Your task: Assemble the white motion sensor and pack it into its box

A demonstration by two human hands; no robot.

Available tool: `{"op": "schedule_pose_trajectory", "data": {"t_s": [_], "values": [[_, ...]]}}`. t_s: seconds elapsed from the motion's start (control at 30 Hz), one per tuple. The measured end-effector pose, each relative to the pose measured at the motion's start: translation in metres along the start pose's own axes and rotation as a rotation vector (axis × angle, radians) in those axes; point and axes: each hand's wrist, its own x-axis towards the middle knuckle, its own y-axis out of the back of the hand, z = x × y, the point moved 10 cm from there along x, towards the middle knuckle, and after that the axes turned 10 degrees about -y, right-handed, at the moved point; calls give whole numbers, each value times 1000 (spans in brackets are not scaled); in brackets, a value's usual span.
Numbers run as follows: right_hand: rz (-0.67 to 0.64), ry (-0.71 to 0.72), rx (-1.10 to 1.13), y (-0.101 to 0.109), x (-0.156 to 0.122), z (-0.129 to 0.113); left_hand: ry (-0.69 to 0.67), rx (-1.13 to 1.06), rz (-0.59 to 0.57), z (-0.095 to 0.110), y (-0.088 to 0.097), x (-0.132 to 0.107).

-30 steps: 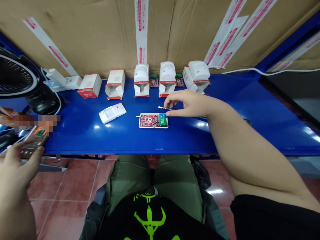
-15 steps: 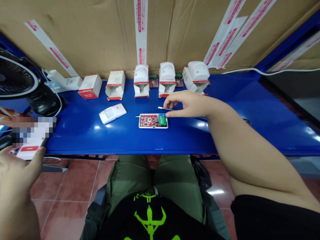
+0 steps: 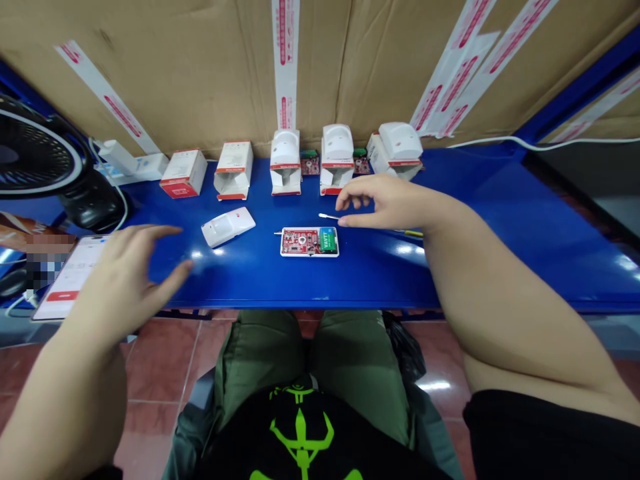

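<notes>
A white base holding a red circuit board [image 3: 301,241] and a green battery [image 3: 328,239] lies open in the middle of the blue table [image 3: 475,220]. My right hand [image 3: 387,203] hovers just behind and to the right of it. Thumb and forefinger pinch a thin tool [image 3: 328,217] whose white tip points left and whose yellow end [image 3: 413,233] shows under the wrist. My left hand [image 3: 125,273] is open with fingers spread over the table's front left edge. It lies between a phone [image 3: 67,280] and a loose white cover [image 3: 227,227].
Several small white-and-red boxes [image 3: 233,169] stand along the back, three topped with white sensor housings [image 3: 337,141]. Two small circuit boards [image 3: 310,162] lie between them. A black fan [image 3: 35,160] and a power strip [image 3: 131,163] stand at the left, with a cardboard wall [image 3: 200,67] behind.
My left hand has left the phone and swung up and right over the table edge. The phone now lies flat at the left. My right hand has lifted slightly back from the battery.
</notes>
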Motion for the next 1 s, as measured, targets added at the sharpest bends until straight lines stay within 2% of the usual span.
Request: {"op": "schedule_pose_trajectory", "data": {"t_s": [0.03,0.1,0.2,0.3,0.47,0.6,0.73,0.8,0.9,1.0], "values": [[-16,5,9,-2,0,-2,-47,64,3,7,1,23],[-47,13,30,-7,0,-6,-91,120,-198,12,-21,65],[-85,18,54,-18,0,-12,-6,168,-426,1,-44,110],[-114,13,40,-30,2,-19,23,143,-552,3,-57,138],[-160,2,-19,-41,2,-27,33,191,-627,17,-68,171],[-205,-48,-26,-41,-2,-25,60,177,-628,19,-75,184],[-278,-120,-45,-41,-8,-16,24,162,-563,16,-76,180],[-293,-136,-52,-41,-9,-13,-71,163,-468,21,-71,179],[-291,-120,-44,-41,-9,-13,-317,64,-289,46,-64,177],[-268,-61,-29,-41,-9,-18,-572,-149,-249,76,-68,169]]}}
